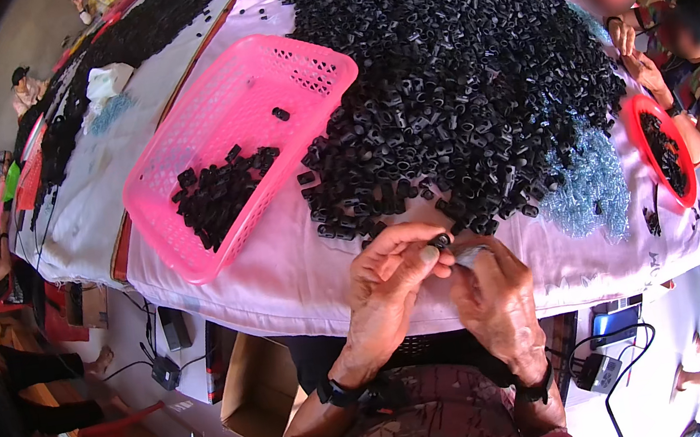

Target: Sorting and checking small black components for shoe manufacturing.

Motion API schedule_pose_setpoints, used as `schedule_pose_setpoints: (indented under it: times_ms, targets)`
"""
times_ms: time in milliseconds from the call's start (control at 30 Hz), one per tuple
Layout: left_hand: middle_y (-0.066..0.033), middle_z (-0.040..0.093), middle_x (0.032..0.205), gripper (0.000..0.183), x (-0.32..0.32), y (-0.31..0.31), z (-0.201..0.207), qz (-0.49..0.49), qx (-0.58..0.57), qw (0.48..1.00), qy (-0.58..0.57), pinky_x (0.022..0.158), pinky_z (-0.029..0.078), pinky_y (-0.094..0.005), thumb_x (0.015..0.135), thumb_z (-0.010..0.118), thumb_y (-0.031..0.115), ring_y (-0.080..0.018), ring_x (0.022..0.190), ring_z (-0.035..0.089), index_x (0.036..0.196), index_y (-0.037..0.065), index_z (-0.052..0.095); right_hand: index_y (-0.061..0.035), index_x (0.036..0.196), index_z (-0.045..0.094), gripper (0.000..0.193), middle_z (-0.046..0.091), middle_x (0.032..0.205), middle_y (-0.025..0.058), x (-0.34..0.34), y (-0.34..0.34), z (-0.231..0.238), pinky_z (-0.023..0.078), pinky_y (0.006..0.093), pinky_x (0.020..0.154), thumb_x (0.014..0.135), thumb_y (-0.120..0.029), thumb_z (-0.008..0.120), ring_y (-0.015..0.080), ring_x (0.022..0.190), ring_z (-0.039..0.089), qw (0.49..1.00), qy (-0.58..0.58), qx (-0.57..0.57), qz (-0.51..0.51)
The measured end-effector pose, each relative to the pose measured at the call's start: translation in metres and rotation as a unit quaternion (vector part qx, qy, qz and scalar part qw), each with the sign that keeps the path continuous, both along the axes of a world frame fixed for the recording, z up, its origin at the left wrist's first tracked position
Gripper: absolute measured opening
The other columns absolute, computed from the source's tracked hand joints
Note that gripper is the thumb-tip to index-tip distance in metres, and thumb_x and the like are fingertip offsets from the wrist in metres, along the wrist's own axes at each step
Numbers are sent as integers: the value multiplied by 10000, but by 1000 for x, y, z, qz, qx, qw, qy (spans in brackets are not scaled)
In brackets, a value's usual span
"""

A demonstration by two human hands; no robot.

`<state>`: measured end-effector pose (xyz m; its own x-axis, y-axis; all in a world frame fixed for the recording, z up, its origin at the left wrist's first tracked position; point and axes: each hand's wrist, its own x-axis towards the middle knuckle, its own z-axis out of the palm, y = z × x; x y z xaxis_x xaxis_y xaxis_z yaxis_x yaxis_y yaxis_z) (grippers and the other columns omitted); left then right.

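Note:
My left hand (pixel 391 280) pinches a small black plastic part (pixel 439 241) between thumb and fingertips, just over the near edge of the cloth-covered table. Close beside it, my right hand (pixel 497 291) is closed with its fingertips bent toward that part. Something pale and shiny (pixel 471 256) shows at the right fingertips; its kind cannot be made out. Beyond both hands spreads a big heap of black plastic parts (pixel 457 85), many of them hollow. A pink plastic basket (pixel 141 182) stands left of the heap, with a small pile of black parts (pixel 225 196) inside.
Clear bluish small pieces (pixel 586 192) lie along the heap's right side. At the right edge sits a red basket (pixel 692 190) of black parts, near a co-worker's hands (pixel 640 67). Another table (pixel 80 232) bears more black parts at left. Cables and a cardboard box (pixel 257 382) are below.

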<state>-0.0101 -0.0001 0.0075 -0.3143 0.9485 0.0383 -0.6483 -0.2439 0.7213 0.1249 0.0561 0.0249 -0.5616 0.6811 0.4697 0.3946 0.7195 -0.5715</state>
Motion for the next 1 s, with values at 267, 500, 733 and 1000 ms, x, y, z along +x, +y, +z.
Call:
schedule_pose_setpoints:
  times_ms: [267, 500, 733, 1000]
  targets:
    - [-132, 663, 1011, 182, 7, -9, 5, -61, -37, 997, 13, 763, 541, -300, 906, 625, 34, -175, 867, 659, 1080, -19, 621, 49, 1059, 635, 191, 663, 929, 81, 24, -7, 11, 512, 260, 662, 870, 33, 654, 138, 728, 617, 875, 347, -337, -21]
    - [-90, 680, 966, 150, 12, -5, -1, -69, -48, 996, 35, 776, 556, -294, 917, 633, 56, -152, 857, 668, 1056, -1, 637, 42, 1048, 638, 188, 667, 918, 73, 21, -6, 7, 514, 255, 677, 864, 28, 671, 127, 761, 629, 865, 361, -349, -18]
    - [-97, 681, 976, 142, 13, -6, 0, -66, -45, 996, 39, 756, 561, -289, 909, 638, 40, -151, 844, 667, 1045, -3, 642, 39, 1063, 636, 198, 671, 918, 75, 19, -8, 8, 522, 254, 717, 869, 21, 671, 126, 788, 639, 858, 363, -364, -6]
    - [-115, 680, 971, 154, 14, -5, 1, -63, -52, 996, 43, 746, 568, -300, 902, 632, 14, -170, 838, 673, 1051, -23, 630, 36, 1069, 637, 210, 687, 913, 89, 20, -10, 8, 539, 262, 723, 866, 8, 679, 135, 792, 657, 878, 336, -338, -34]
